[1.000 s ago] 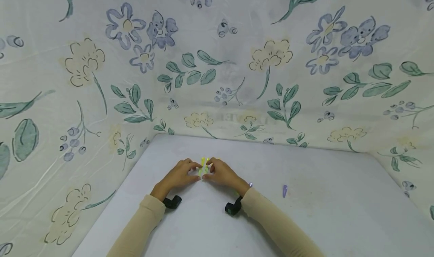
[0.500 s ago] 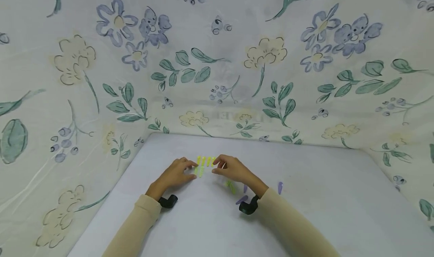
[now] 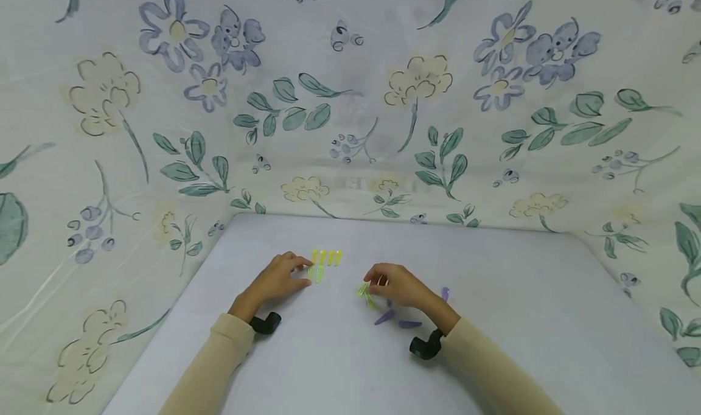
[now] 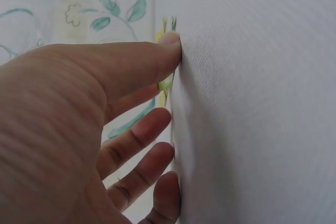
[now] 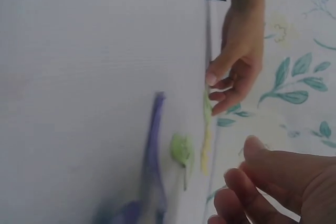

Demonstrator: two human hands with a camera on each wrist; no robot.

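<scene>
Several yellow hair clips (image 3: 330, 257) lie in a row on the white table, with green hair clips (image 3: 319, 274) lined up just below them. My left hand (image 3: 280, 277) rests at the left end of this group, thumb and index finger spread around the leftmost green clip. My right hand (image 3: 401, 286) hovers over a small loose heap of green clips (image 3: 370, 302), fingers loosely bent. In the right wrist view its fingertips are apart from the green clip (image 5: 181, 149), and nothing shows between them. Contact under the left index finger is hidden in the left wrist view.
Purple hair clips lie around the right hand: one (image 3: 385, 317) and another (image 3: 410, 324) below it, and one (image 3: 445, 294) beyond the wrist. A flowered sheet (image 3: 350, 159) stands behind and left of the white table (image 3: 328, 354).
My right hand has moved away from the row, right and toward me, to the loose green clips. The left hand stays by the row, while the head view has shifted slightly.
</scene>
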